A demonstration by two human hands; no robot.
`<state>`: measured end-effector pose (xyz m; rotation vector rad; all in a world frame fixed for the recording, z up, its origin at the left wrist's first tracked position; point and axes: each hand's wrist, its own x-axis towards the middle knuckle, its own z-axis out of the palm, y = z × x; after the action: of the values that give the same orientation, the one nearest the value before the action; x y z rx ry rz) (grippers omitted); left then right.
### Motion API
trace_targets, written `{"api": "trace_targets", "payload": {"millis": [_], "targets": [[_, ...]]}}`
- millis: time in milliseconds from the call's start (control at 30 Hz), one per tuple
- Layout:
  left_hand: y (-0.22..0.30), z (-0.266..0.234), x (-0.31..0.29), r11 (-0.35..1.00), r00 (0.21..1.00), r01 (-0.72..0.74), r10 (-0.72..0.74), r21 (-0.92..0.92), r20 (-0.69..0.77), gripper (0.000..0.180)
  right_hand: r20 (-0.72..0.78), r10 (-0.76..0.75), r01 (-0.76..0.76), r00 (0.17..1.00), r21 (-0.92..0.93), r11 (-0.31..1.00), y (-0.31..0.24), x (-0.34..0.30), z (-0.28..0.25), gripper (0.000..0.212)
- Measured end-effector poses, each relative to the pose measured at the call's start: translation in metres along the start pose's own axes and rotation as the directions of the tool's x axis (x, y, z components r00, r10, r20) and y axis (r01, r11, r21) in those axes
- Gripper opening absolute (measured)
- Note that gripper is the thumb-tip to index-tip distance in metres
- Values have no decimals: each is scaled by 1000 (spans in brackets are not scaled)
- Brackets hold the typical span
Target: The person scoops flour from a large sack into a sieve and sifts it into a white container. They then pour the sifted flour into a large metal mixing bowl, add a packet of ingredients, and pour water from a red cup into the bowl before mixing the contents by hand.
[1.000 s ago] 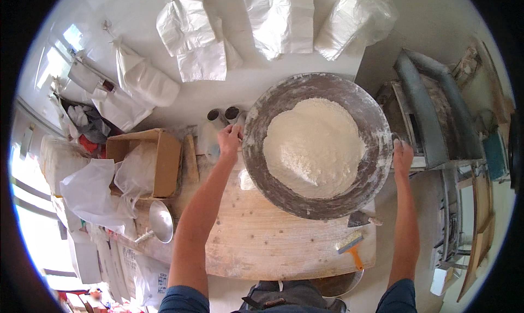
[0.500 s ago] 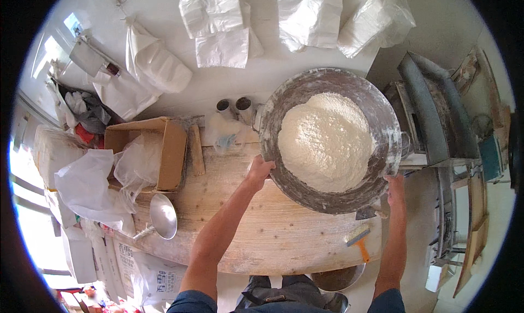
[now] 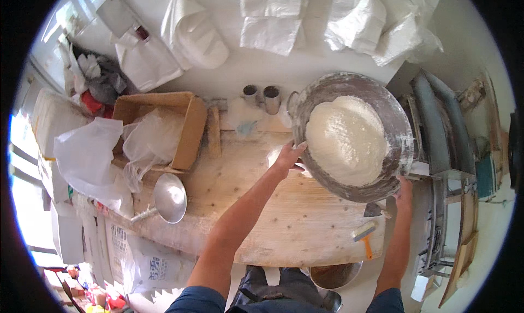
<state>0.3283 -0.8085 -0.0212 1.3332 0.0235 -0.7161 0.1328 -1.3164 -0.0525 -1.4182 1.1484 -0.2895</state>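
Note:
A large, round, dark metal basin (image 3: 403,119), its walls streaked with white, stands at the right part of the wooden table. It holds a heaped mound of pale flour-like powder (image 3: 346,141). My left hand (image 3: 289,158) grips the basin's near-left side, thumb up by the rim and fingers lower on the outside. At the near-right rim, my right hand (image 3: 403,192) is closed on the edge, its fingers partly hidden. A loop handle sticks out on the basin's far-left side. White powder lies on the tabletop beside my left hand.
On the table (image 3: 295,220) lie an orange-handled scraper (image 3: 365,236), a dark-bladed scraper (image 3: 374,210) and a metal scoop (image 3: 170,198). Two metal cups (image 3: 271,100) and a cardboard box (image 3: 194,130) with plastic bags stand farther back. Metal troughs (image 3: 434,124) rise at the right.
The view has shifted and tilted, so most things appear farther right. The basin sits slightly farther from the table's near edge, showing more of the dark-bladed scraper. Both hands remain on it.

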Motion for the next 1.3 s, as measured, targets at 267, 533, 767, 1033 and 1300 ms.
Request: {"api": "trace_targets", "payload": {"millis": [267, 533, 767, 1033, 1300], "targets": [[-145, -151, -189, 985, 966, -146, 122, -91, -229, 74, 50, -81, 70, 995, 200, 977, 33, -80, -17, 80], [-271, -323, -372, 933, 647, -115, -191, -342, -738, 57, 321, 242, -256, 915, -1, 967, 211, -174, -30, 74], [-300, -383, -369, 831, 691, -331, -109, -447, -714, 67, 292, 339, -153, 894, -513, 845, 284, -343, 97, 63], [-297, -409, -352, 736, 695, -451, -65, -505, -716, 49, 449, 303, 103, 840, -682, 725, 274, -438, 140, 60], [-308, -451, -331, 691, 616, -513, -117, -510, -779, 41, 579, 297, 210, 760, -650, 731, 291, -460, 136, 52]]}}
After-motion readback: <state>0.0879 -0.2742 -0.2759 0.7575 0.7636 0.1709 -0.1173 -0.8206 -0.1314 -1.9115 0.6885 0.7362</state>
